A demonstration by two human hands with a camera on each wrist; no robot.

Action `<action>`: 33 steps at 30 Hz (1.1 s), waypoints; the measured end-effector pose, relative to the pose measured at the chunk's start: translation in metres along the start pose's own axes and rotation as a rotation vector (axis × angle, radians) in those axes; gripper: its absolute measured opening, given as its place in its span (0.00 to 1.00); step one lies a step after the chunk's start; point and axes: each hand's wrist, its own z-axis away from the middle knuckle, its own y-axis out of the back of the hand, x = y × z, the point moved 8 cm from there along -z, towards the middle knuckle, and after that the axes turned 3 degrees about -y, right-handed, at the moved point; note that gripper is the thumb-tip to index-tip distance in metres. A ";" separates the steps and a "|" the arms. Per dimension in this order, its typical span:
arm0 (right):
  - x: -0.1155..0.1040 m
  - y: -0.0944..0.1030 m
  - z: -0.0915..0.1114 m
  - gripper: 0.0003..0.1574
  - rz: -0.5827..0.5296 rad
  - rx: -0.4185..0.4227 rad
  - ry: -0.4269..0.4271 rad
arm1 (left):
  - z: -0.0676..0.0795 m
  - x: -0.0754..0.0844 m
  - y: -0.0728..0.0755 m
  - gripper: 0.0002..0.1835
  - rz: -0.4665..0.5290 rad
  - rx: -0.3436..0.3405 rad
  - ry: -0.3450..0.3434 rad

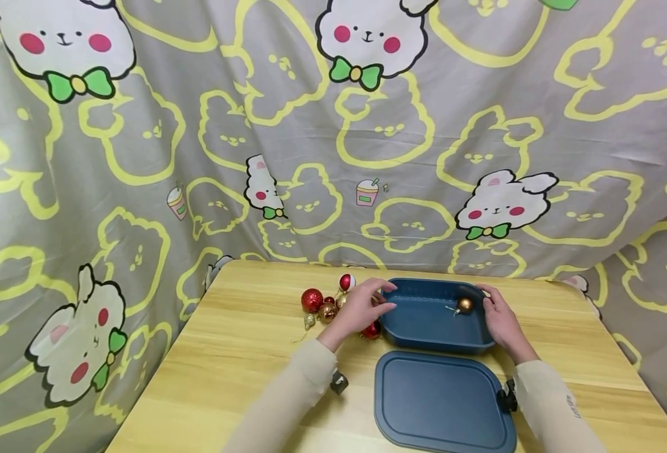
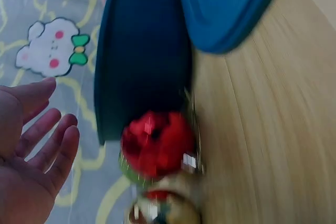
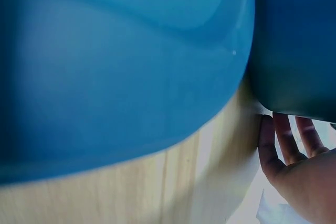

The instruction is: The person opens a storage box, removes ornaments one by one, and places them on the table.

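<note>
A dark blue rectangular box stands without its lid on the table, with a small bronze bauble lying inside near its right end. My left hand hovers at the box's left rim, fingers and thumb spread apart with nothing between them. Below that hand in the left wrist view is a blurred red bauble beside the box wall. At the other end, my right hand holds the box by its right rim. Its fingers lie against the outer wall in the right wrist view.
Left of the box lies a cluster of Christmas baubles, among them a glittery red ball, a gold one and a red-and-white one. The blue lid lies flat in front of the box. A patterned curtain hangs behind the wooden table.
</note>
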 end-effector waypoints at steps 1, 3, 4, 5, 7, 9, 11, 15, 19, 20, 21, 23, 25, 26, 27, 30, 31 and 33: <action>0.000 0.000 0.000 0.32 -0.002 0.001 0.001 | -0.003 0.002 -0.005 0.19 -0.007 -0.007 -0.004; 0.001 -0.001 0.000 0.32 -0.002 0.004 0.003 | -0.010 0.007 -0.016 0.19 -0.011 -0.023 -0.015; 0.001 -0.001 0.000 0.32 -0.003 0.007 0.004 | -0.014 0.008 -0.021 0.19 -0.014 -0.031 -0.016; 0.001 -0.001 0.000 0.31 -0.002 0.011 0.005 | -0.017 0.010 -0.027 0.19 -0.019 -0.040 -0.020; 0.000 -0.002 0.000 0.32 -0.003 0.008 0.001 | -0.023 0.011 -0.038 0.20 -0.026 -0.060 -0.020; 0.000 -0.003 0.000 0.32 -0.006 -0.002 -0.004 | -0.028 0.011 -0.048 0.20 -0.032 -0.081 -0.005; 0.000 -0.003 0.000 0.32 -0.011 -0.009 -0.011 | -0.034 0.011 -0.059 0.21 -0.039 -0.102 0.011; -0.002 -0.002 0.000 0.32 -0.014 0.002 -0.009 | -0.049 0.012 -0.078 0.23 -0.036 -0.138 0.033; -0.003 -0.001 0.001 0.31 -0.012 0.008 0.000 | -0.061 0.013 -0.098 0.25 -0.056 -0.184 0.063; -0.003 -0.002 0.001 0.31 -0.011 0.001 -0.001 | -0.063 0.013 -0.103 0.25 -0.072 -0.200 0.073; -0.004 -0.002 0.001 0.31 -0.010 -0.002 -0.002 | -0.065 0.013 -0.108 0.26 -0.086 -0.216 0.083; -0.003 -0.003 0.002 0.32 -0.007 -0.014 -0.011 | -0.069 0.014 -0.119 0.28 -0.118 -0.252 0.096; -0.002 -0.002 0.002 0.32 -0.005 -0.019 -0.017 | -0.074 0.016 -0.128 0.30 -0.137 -0.275 0.101; -0.002 -0.001 0.002 0.32 -0.005 -0.014 -0.019 | -0.077 0.018 -0.131 0.30 -0.144 -0.279 0.100; -0.002 0.000 0.002 0.32 -0.005 -0.009 -0.018 | -0.079 0.019 -0.135 0.30 -0.147 -0.283 0.099; -0.002 0.002 0.001 0.32 -0.010 0.001 -0.008 | -0.086 0.024 -0.147 0.31 -0.181 -0.298 0.093; -0.003 0.002 0.000 0.32 -0.012 -0.001 -0.005 | -0.088 0.025 -0.151 0.32 -0.200 -0.306 0.092; -0.002 0.000 0.000 0.32 -0.017 -0.010 -0.005 | -0.090 0.026 -0.157 0.32 -0.234 -0.325 0.096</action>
